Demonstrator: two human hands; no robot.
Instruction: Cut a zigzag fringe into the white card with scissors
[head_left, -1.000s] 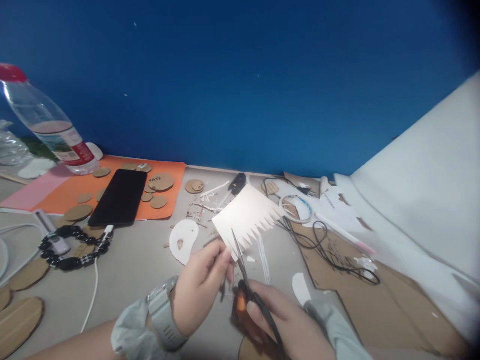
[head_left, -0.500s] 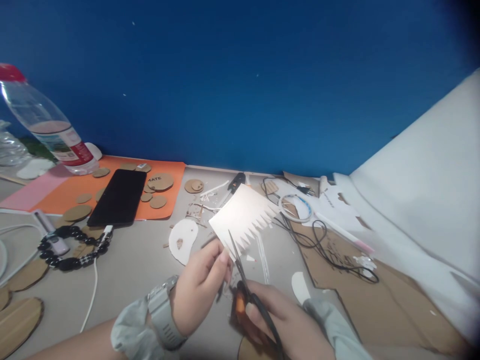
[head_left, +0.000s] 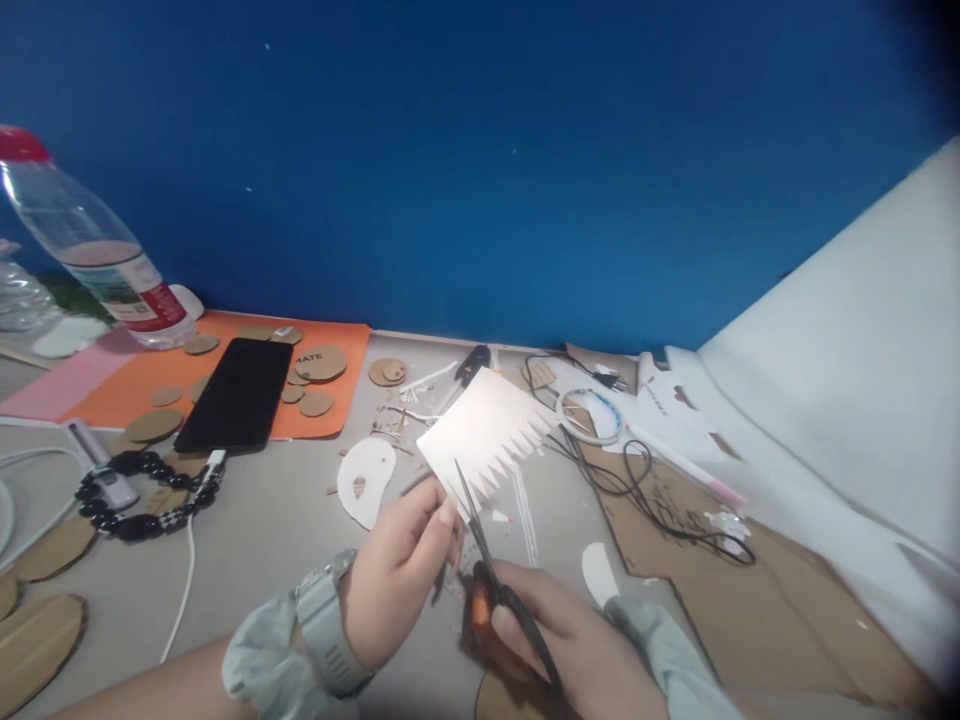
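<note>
My left hand (head_left: 409, 565) pinches the near corner of a sheet of white paper (head_left: 476, 425). Jagged, tooth-like points run along the paper's right edge. In my right hand (head_left: 570, 630) is a pair of scissors (head_left: 484, 550) with black and orange handles. Its blades point away from me and lie at the paper's near right edge, close to my left fingertips. A small white paper scrap (head_left: 498, 516) lies just right of the blades. Left of the paper rests a white rounded cutout (head_left: 366, 480) with a small brown patch.
On the left are a phone (head_left: 236, 395) on orange paper (head_left: 349, 375), a bottle (head_left: 124, 270), a black bead bracelet (head_left: 142, 525) and cardboard ovals (head_left: 37, 640). To the right lie a tape ring (head_left: 592, 437), black cable (head_left: 660, 515) and cardboard (head_left: 757, 610). A blue wall (head_left: 480, 180) stands behind.
Almost nothing differs. Both hands, the paper and the scissors keep nearly the same place; the view has shifted very slightly.
</note>
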